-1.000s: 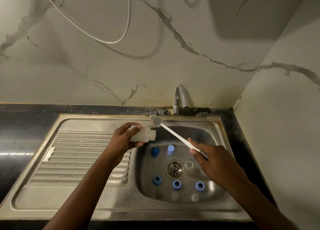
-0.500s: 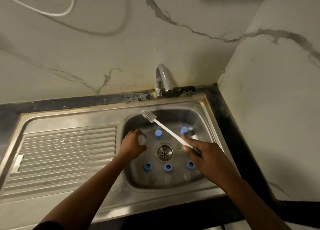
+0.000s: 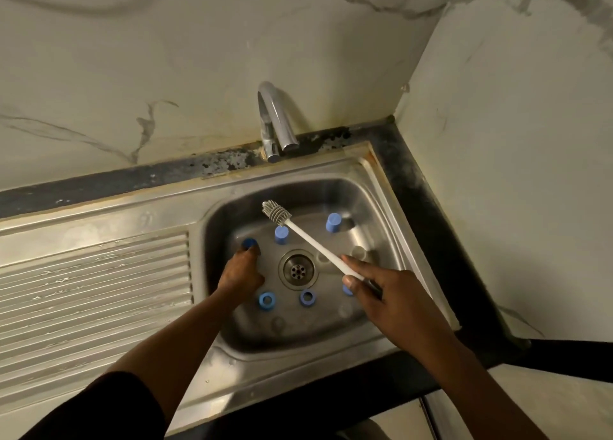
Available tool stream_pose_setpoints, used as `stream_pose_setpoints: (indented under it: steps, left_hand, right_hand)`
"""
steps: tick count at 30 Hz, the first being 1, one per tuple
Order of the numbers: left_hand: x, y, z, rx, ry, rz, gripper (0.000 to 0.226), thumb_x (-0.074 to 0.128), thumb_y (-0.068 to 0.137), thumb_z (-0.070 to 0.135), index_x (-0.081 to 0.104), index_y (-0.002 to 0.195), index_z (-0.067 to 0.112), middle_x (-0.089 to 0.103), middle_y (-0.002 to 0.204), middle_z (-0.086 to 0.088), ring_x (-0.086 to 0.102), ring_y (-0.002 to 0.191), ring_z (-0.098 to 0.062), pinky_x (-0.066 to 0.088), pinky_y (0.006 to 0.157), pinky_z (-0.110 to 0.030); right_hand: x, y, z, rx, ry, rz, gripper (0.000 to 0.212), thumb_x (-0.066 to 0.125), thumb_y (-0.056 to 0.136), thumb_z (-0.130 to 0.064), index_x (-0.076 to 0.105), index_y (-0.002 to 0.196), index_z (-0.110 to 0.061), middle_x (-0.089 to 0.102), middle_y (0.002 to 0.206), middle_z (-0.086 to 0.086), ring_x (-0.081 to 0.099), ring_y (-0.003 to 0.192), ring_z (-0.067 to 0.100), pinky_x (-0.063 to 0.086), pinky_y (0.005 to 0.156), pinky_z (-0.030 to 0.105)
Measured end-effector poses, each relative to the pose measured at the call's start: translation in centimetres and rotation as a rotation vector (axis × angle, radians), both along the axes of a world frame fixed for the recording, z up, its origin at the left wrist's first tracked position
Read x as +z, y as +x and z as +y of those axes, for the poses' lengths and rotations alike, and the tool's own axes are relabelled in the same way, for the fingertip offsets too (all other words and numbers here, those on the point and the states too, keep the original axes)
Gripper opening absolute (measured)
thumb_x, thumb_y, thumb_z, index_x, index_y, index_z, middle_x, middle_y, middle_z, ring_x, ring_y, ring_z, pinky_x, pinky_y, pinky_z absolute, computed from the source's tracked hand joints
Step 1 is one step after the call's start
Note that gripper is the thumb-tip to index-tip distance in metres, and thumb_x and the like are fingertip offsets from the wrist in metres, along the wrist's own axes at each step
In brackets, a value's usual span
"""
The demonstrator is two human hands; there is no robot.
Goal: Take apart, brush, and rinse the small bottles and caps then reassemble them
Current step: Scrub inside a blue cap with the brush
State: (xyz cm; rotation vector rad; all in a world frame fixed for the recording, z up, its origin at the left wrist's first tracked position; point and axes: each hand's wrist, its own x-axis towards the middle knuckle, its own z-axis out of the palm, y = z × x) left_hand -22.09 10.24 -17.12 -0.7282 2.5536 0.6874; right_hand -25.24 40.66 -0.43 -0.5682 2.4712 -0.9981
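1. Head view: the left hand is down in the sink basin. Its fingertips reach a dark blue cap just beyond them; I cannot tell whether they pinch it.
2. The right hand grips the bottle brush, whose long axis points up-left over the drain. The left hand is nearer the cap.
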Motion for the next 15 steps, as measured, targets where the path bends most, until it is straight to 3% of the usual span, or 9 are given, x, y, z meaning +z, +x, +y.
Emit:
stream_pose_setpoints:
  steps: [5, 9, 12, 15]
  left_hand:
    - [-0.4, 0.3, 0.3, -0.058, -0.064, -0.038, 0.071, 0.081, 0.088, 0.017, 0.048, 0.151, 0.022, 0.061, 0.139, -0.009, 0.064, 0.121, -0.026, 0.054, 0.099, -0.037]
    - [-0.3, 0.6, 0.5, -0.204, -0.178, -0.048, 0.086, 0.082, 0.088, 0.026, 0.036, 0.161, 0.026, 0.042, 0.159, -0.007, 0.048, 0.142, -0.028, 0.047, 0.112, -0.041]
    - [-0.4, 1.1, 0.7, -0.399, -0.320, -0.050, 0.092, 0.076, 0.092, 0.032, 0.023, 0.167, 0.027, 0.020, 0.174, -0.009, 0.010, 0.163, -0.032, 0.012, 0.133, -0.050]
    - [-0.6, 1.9, 1.0, -0.668, -0.475, 0.019, 0.088, 0.068, 0.097, 0.035, 0.017, 0.169, 0.028, 0.001, 0.178, -0.009, -0.015, 0.163, -0.033, -0.013, 0.129, -0.059]
  right_hand:
    - [-0.5, 0.0, -0.3, -0.001, 0.009, -0.012, 0.044, 0.053, 0.101, -0.061, 0.045, 0.144, -0.065, 0.077, 0.105, -0.016, 0.071, 0.097, -0.001, 0.061, 0.092, 0.030]
    - [-0.7, -0.2, -0.5, 0.010, 0.019, -0.010, 0.048, 0.052, 0.100, -0.063, 0.046, 0.147, -0.059, 0.075, 0.106, -0.017, 0.070, 0.097, -0.004, 0.061, 0.090, 0.030]
    - [-0.8, -0.3, -0.5, 0.020, 0.025, -0.004, 0.050, 0.049, 0.099, -0.066, 0.045, 0.148, -0.058, 0.075, 0.101, -0.019, 0.070, 0.093, -0.005, 0.062, 0.088, 0.028]
    - [-0.7, -0.2, -0.4, 0.019, 0.019, -0.005, 0.050, 0.049, 0.099, -0.064, 0.047, 0.148, -0.056, 0.075, 0.104, -0.018, 0.070, 0.095, -0.006, 0.061, 0.088, 0.025]
